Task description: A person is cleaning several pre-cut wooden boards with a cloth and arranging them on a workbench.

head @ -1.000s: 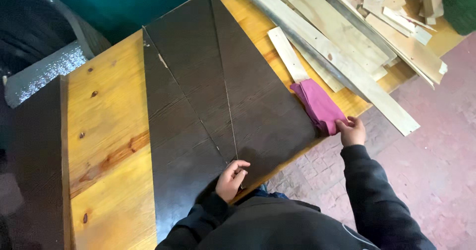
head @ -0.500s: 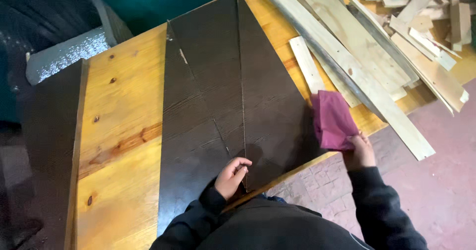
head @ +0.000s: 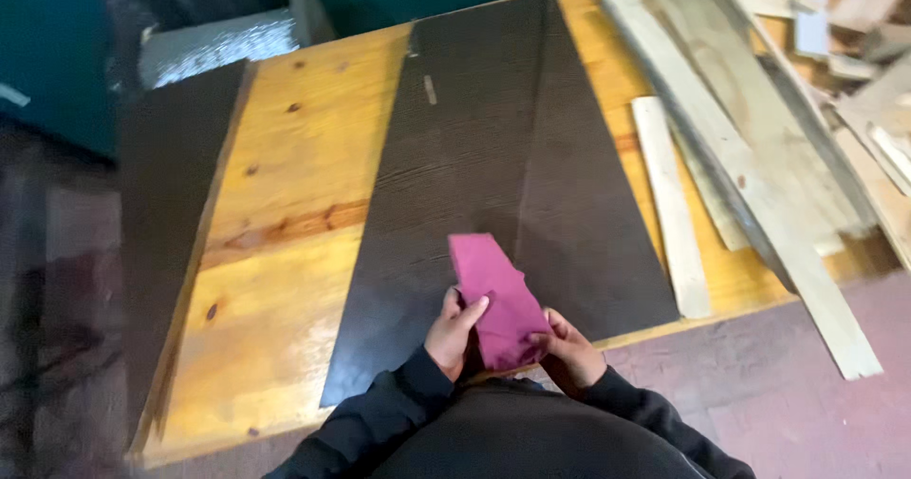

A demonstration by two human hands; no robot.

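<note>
Hands first: both are up close to the body at the near edge of the bench, and both are closed on the same magenta cloth (head: 495,299). My left hand (head: 454,334) has its fingers wrapped around the cloth's left edge, thumb on top. My right hand (head: 572,354) pinches the lower right corner, fingers curled under it. So no open hands here, both are gripping the cloth.

The cloth itself is a folded, longish strip, held up over the front part of the dark brown panels (head: 493,156), pointing away from me and a bit to the left. I can't tell from this angle whether its far end touches the panel or hangs just above it.

Those dark panels lie flat on the yellow pine tabletop (head: 285,213), two long pieces side by side with a seam running down the middle, widening toward me. Another dark board (head: 166,204) sits along the left edge of the table, well apart from the hands.

Off to the right there's a pale wood strip (head: 669,204) lying on the table just beside the dark panels, and past that a messy pile of rough planks (head: 759,109) hanging off the table's right side over the reddish floor (head: 807,422).
</note>
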